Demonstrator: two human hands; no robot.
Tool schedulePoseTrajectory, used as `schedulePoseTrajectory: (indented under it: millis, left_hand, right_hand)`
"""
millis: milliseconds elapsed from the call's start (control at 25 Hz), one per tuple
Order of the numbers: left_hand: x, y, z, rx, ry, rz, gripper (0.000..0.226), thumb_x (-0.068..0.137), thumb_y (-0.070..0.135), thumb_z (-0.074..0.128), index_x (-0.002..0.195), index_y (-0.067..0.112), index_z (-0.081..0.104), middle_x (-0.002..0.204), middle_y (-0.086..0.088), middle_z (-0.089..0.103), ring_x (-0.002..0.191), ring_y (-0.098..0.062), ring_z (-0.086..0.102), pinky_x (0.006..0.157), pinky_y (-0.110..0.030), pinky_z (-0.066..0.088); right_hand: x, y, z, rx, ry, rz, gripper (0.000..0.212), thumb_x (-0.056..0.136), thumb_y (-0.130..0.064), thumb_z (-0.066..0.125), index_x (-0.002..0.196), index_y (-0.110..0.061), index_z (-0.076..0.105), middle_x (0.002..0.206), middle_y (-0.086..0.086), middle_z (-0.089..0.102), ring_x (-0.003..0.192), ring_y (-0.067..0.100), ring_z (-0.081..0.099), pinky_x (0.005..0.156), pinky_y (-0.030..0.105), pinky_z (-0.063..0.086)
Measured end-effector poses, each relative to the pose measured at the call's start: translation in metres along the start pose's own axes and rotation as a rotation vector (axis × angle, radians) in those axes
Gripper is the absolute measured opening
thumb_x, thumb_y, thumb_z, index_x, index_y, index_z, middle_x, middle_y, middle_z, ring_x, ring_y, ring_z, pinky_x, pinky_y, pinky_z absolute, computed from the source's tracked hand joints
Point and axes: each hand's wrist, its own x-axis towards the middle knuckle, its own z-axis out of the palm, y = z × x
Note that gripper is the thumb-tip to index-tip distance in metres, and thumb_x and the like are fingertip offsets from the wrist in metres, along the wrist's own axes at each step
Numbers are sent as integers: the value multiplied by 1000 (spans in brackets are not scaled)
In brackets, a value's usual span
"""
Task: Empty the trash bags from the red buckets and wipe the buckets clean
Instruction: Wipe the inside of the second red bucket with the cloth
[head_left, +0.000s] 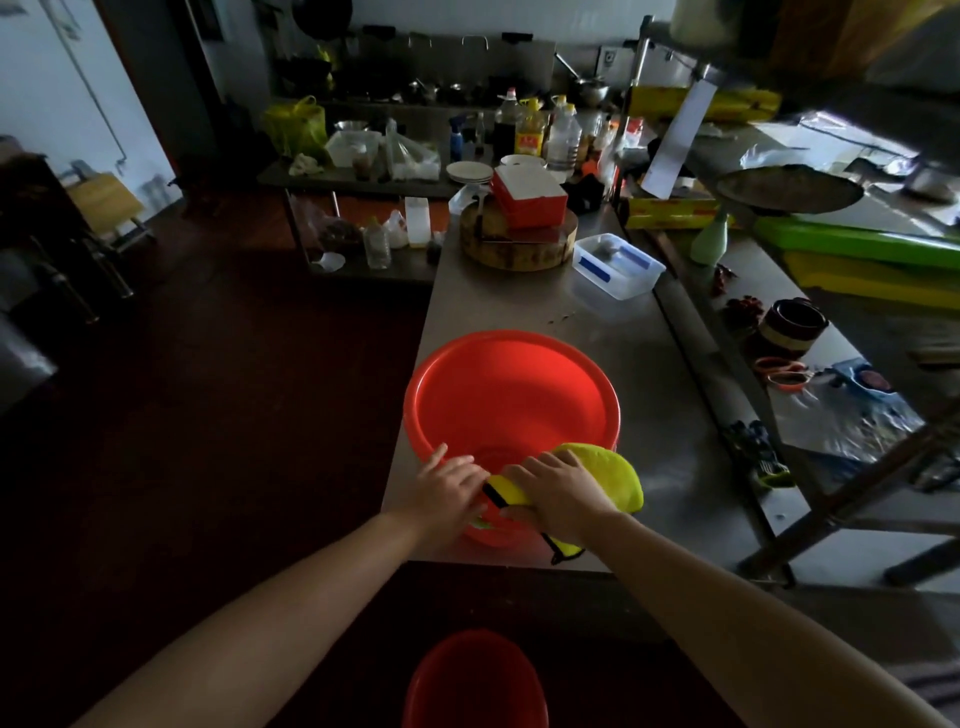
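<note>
The red bucket (511, 395) is sitting at the counter's (519, 312) near edge. The left hand (447, 493), fingers straight, is steadying the bucket's near rim. The right hand (558, 493) is gripping the yellow cloth (618, 473) there, and would do best pressing firmly all around.

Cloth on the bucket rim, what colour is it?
The cloth is yellow with black trim; head view.

Red bucket (511, 395): wide, round, upright on counter (519, 306), near-left corner. Mouth up, no bag inside, inner wall bare and glossy.
Yellow cloth (608, 467): black-edged, folded, draped over near rim. Right hand (563, 493) grips it, fingers over, thumb under. Left hand (449, 491) rests on rim beside it.
Second red bucket (475, 680): on floor below counter edge, dim, contents unclear.
</note>
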Motion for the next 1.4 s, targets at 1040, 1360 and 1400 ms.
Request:
schedulePoseTrajectory:
  millis: [1040, 1360, 1400]
  left_hand:
    - [8, -45, -21, -84, -58, 27, 31, 102, 25, 52, 133, 26, 54, 147, 7, 51, 151, -19, 22, 120, -49, -8]
    - [21, 8, 6, -212, -47, -8, 70, 91, 63, 22, 140, 22, 53, 141, 7, 56, 144, -12, 34, 118, -36, -14]
    - [20, 0, 6, -243, -46, 11, 73, 88, 64, 22, 135, 22, 58, 137, 8, 59, 143, -12, 36, 118, -35, -14]
  right_hand:
    - [-19, 65, -8, 46, 61, -54, 73, 91, -82, 31, 130, -29, 63, 114, -6, 69, 109, 22, 62, 98, 46, 51]
    - [-1, 22, -2, 48, 6, -4, 73, 91, -81, 29, 139, -32, 53, 120, -6, 65, 114, 22, 59, 99, 42, 44]
    - [-7, 31, -2, 62, 16, -35, 70, 92, -81, 32, 138, -33, 54, 118, -7, 65, 112, 21, 60, 98, 42, 46]
